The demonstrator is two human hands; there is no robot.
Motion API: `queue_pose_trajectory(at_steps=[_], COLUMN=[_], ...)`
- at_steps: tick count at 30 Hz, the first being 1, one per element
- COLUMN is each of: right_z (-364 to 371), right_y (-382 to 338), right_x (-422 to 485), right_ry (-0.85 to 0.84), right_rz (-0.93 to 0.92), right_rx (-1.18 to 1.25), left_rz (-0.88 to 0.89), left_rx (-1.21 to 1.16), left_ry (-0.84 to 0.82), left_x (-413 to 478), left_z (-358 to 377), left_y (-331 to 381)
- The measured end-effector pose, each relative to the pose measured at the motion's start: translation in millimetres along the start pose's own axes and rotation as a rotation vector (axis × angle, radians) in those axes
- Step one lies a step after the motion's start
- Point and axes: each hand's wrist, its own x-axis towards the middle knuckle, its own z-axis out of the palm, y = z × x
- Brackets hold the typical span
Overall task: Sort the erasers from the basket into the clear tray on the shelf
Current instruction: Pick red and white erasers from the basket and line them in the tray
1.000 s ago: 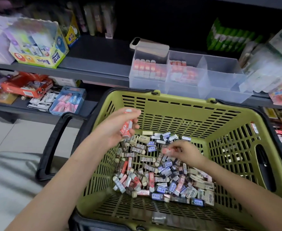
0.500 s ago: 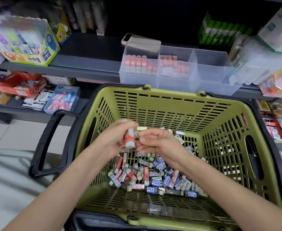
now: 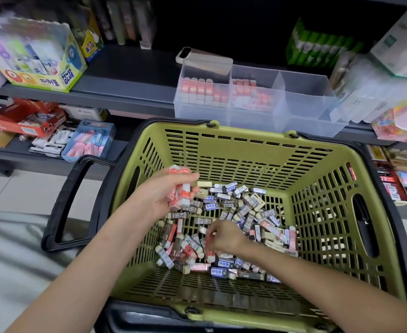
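Note:
A green slotted basket (image 3: 245, 152) holds a heap of erasers (image 3: 240, 212) in red, blue and brown sleeves. My left hand (image 3: 164, 195) hovers over the basket's left side, shut on a small bundle of red-and-white erasers (image 3: 179, 191). My right hand (image 3: 224, 236) is down in the heap, fingers curled on erasers near the middle; whether it grips one is hidden. The clear tray (image 3: 305, 111) stands on the shelf behind the basket. Its left and middle compartments hold red erasers; the right one looks empty.
The basket's black handle (image 3: 72, 200) hangs to the left. A Power Glue box (image 3: 41, 61) sits on the shelf at left, green packs (image 3: 322, 49) and wrapped goods at right. A lower shelf carries a blue box of pink items (image 3: 89, 140).
My right hand left the left hand, where it met the bundle, and dropped back into the heap. The left hand rose a little, still holding the red erasers.

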Motion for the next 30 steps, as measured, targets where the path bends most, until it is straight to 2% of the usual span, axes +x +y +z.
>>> queue_pose_trajectory(at_steps=[2, 5, 8, 12, 14, 17, 18, 19, 22, 24, 25, 27, 29, 30], right_z=[-18.3, -48.8, -61.5, -56.8, -55.0, -50.4, -46.0, -39.2, -4.7, 17.4, 26.2, 38.3, 40.7, 37.9], right_y=[-14.6, -40.1, -62.7, -78.5, -78.4, -67.6, -62.4, -56.5, -38.9, -31.7, -29.1, -22.3, -18.3, -17.6], right_x=[-8.8, -25.2, -40.5, -45.7, -42.6, -32.8, -27.3, -20.9, 0.8, 13.9, 19.0, 28.9, 34.1, 34.5], right_ry=[-0.056, -0.169, -0.148, 0.052, 0.146, 0.145, 0.140, 0.122, 0.006, 0.016, 0.028, 0.025, -0.010, -0.018], right_rz=[0.006, -0.163, -0.387, -0.546, -0.538, -0.432, -0.383, -0.338, -0.297, -0.314, -0.319, -0.351, -0.365, -0.333], right_rx=[0.374, 0.771, 0.844, 0.743, 0.736, 0.957, 0.884, 0.664, -0.221, -0.591, -0.700, -0.760, -0.644, -0.507], left_rz=[0.068, 0.106, 0.038, -0.098, -0.140, -0.181, -0.178, -0.171, -0.156, -0.139, -0.130, -0.103, -0.061, -0.042], left_rx=[0.159, 0.322, 0.336, 0.143, 0.026, -0.188, -0.258, -0.313, -0.380, -0.366, -0.359, -0.362, -0.386, -0.403], left_ry=[0.048, 0.023, -0.094, -0.268, -0.296, -0.274, -0.251, -0.235, -0.225, -0.212, -0.208, -0.201, -0.189, -0.184], left_x=[0.0, -1.5, -5.8, -7.6, -6.1, -5.3, -4.4, -3.8, -3.4, -4.4, -5.3, -7.0, -7.4, -7.3], left_z=[-0.6, -0.4, 2.8, 4.9, 3.2, 1.6, -0.1, -2.1, -7.6, -8.9, -8.8, -9.1, -11.7, -13.5], left_y=[-1.9, -1.8, 0.6, 1.7, 1.8, 3.4, 4.5, 5.8, 9.5, 11.7, 12.8, 15.1, 17.4, 18.8])
